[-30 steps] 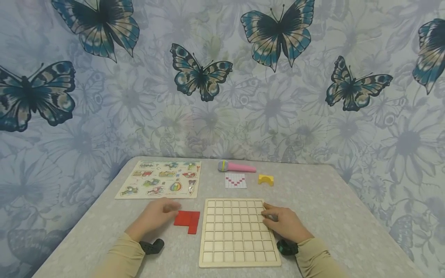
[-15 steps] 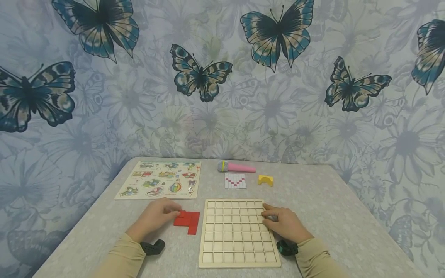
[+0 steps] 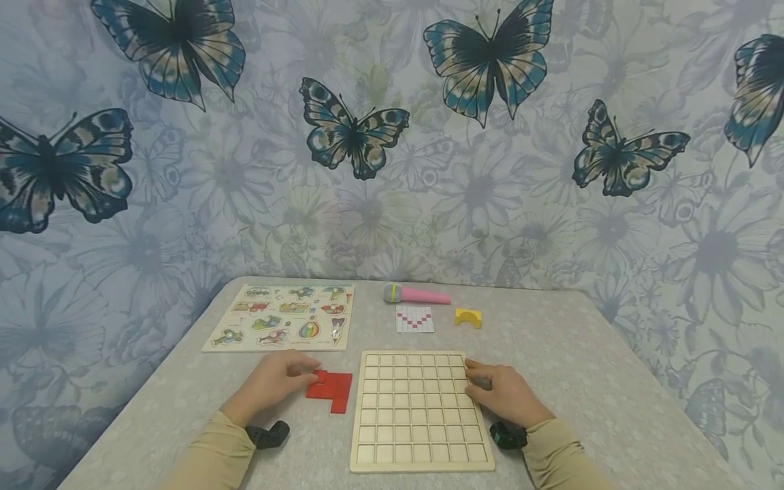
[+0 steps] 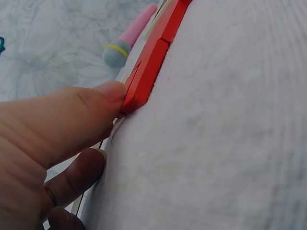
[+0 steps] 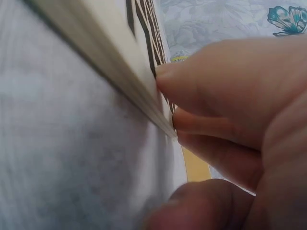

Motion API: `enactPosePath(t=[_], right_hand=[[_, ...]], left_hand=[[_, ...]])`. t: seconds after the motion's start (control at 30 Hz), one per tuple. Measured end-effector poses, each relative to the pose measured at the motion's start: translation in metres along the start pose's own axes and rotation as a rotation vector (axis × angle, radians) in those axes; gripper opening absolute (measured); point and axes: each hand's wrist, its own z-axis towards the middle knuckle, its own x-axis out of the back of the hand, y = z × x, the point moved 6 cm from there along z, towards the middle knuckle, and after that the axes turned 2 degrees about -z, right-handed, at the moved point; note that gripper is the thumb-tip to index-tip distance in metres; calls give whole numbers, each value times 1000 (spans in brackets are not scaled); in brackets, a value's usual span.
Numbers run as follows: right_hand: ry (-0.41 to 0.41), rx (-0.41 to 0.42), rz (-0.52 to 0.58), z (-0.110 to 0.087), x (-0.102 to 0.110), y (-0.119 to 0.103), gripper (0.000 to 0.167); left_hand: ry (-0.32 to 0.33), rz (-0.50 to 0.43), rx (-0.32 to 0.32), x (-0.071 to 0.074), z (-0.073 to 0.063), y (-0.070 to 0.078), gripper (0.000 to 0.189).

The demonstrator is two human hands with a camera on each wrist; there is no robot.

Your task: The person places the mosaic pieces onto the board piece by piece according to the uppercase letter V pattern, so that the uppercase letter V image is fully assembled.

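Observation:
Several flat red tiles lie in a joined shape left of a pale wooden grid board. My left hand is at their upper left corner, pinching a small red square tile that overlaps the rest. In the left wrist view the thumb presses at the end of the red pieces, and the index fingertip is mostly hidden. My right hand rests against the board's upper right edge. Its thumb touches the rim's top, with two fingers near the corner.
Behind the board lie a small card with a red checked pattern, a pink toy microphone and a yellow arch block. At the back left is a picture puzzle board. A butterfly-patterned wall rises behind the table.
At the left hand's fingertips, a small red square has come to show apart from the other red tiles. The right hand has shifted very slightly along the board's edge.

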Motion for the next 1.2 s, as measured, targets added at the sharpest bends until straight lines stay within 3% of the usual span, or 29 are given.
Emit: enactPosePath(t=[0.37,0.87,1.2], right_hand=[[-19,25,36,0,0,2,41],[-24,42,4,1,-1,4,41],[-22,33,26,2,-1,4,41]], left_hand=[[9,-19,-48,-2,0,1,25],[19,-8,-19,-3,1,3,23],[119,43,-53,1,-2,21,31]])
